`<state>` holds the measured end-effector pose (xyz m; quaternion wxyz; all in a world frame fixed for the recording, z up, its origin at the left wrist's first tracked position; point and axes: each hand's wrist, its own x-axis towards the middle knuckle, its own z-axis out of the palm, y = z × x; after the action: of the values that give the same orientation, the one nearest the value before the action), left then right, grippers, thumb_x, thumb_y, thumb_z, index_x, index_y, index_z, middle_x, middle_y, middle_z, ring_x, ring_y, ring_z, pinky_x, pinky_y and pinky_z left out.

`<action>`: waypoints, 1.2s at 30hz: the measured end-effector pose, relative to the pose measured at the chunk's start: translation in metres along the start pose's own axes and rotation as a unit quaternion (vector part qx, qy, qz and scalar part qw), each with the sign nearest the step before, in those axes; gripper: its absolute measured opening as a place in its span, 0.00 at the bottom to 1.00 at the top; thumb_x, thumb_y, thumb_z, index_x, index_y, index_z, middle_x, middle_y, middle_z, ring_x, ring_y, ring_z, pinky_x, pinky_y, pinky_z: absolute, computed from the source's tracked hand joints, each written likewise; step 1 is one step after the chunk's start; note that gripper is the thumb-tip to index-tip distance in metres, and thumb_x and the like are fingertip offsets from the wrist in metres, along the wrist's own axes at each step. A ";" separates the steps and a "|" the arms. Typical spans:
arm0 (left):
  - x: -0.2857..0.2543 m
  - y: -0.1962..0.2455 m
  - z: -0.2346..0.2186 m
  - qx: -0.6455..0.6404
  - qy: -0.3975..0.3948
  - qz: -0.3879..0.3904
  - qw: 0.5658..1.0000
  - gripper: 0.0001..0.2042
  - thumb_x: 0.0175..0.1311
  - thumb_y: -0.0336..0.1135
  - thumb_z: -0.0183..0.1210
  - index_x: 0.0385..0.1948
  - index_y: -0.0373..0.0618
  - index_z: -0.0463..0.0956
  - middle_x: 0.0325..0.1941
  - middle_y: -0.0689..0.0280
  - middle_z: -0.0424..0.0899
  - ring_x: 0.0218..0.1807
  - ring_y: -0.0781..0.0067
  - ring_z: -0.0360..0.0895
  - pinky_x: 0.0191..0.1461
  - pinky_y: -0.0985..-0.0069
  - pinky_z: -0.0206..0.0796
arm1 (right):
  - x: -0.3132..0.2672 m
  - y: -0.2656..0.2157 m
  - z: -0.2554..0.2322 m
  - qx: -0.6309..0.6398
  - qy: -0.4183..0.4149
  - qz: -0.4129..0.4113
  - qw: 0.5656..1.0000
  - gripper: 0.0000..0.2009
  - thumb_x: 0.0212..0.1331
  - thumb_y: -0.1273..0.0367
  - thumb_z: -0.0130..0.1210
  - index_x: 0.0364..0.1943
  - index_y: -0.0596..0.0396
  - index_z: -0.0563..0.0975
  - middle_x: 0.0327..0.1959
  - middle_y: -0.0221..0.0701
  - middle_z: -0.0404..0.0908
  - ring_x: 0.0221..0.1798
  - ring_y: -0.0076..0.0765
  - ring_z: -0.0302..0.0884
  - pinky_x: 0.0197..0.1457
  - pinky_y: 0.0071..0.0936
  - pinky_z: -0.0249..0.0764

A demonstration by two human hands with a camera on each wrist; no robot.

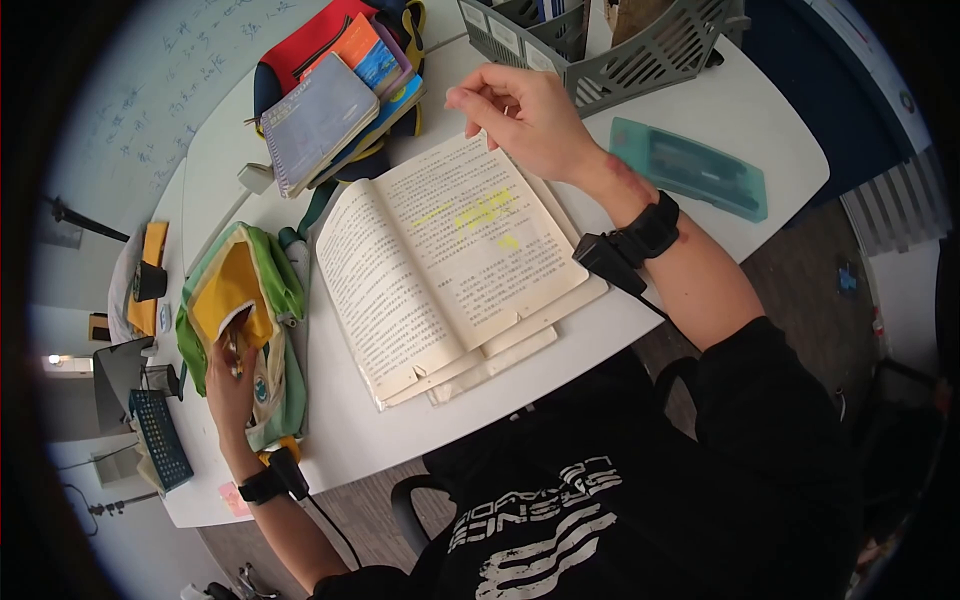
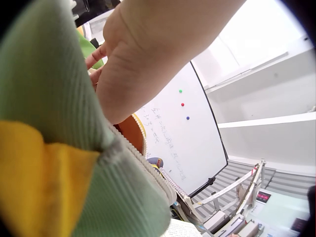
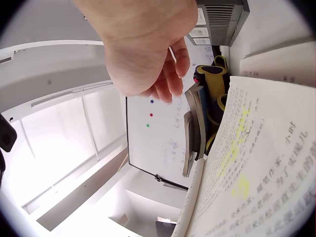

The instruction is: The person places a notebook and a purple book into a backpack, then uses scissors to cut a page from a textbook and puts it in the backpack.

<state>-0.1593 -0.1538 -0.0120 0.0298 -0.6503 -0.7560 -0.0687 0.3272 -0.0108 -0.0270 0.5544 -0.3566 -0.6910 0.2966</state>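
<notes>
A green and yellow zippered pencil pouch stands unzipped at the left of the table. My left hand reaches into its mouth, fingers partly hidden by the fabric; I cannot tell whether they grip something inside. In the left wrist view the pouch's green ribbed side fills the near left, beside the hand. An open book with yellow highlighter marks lies in front of the body. Over its top edge hovers my right hand, fingers loosely curled with nothing in them.
Behind the book, notebooks are stacked against a red and navy bag. A grey file rack stands at the back. To the right lies a teal translucent pencil case. A blue basket is at far left.
</notes>
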 end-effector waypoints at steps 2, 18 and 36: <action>-0.002 -0.001 0.000 -0.012 0.008 0.004 1.000 0.26 0.65 0.49 0.63 0.59 0.42 0.72 0.39 0.54 0.83 0.42 0.53 0.81 0.48 0.62 0.71 | 0.000 -0.001 -0.001 -0.009 0.003 -0.009 1.000 0.13 0.69 0.62 0.57 0.35 0.58 0.81 0.20 0.27 0.82 0.24 0.20 0.80 0.29 0.21 0.72; -0.002 -0.001 0.002 0.048 0.031 -0.106 0.993 0.23 0.63 0.55 0.62 0.36 0.37 0.79 0.29 0.55 0.84 0.36 0.51 0.83 0.41 0.61 0.71 | 0.001 -0.003 -0.003 -0.031 -0.011 -0.025 0.999 0.12 0.69 0.63 0.56 0.35 0.58 0.81 0.21 0.29 0.84 0.27 0.24 0.85 0.30 0.22 0.75; 0.010 -0.020 0.003 0.019 0.082 -0.043 0.995 0.12 0.66 0.39 0.61 0.36 0.38 0.80 0.33 0.56 0.86 0.39 0.53 0.82 0.43 0.62 0.70 | 0.000 -0.007 -0.004 -0.039 -0.010 -0.033 0.999 0.12 0.68 0.63 0.58 0.35 0.59 0.82 0.23 0.31 0.85 0.27 0.25 0.85 0.31 0.22 0.76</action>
<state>-0.1805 -0.1462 -0.0151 0.1011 -0.6084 -0.7797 -0.1088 0.3295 -0.0145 -0.0205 0.5428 -0.3521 -0.7186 0.2551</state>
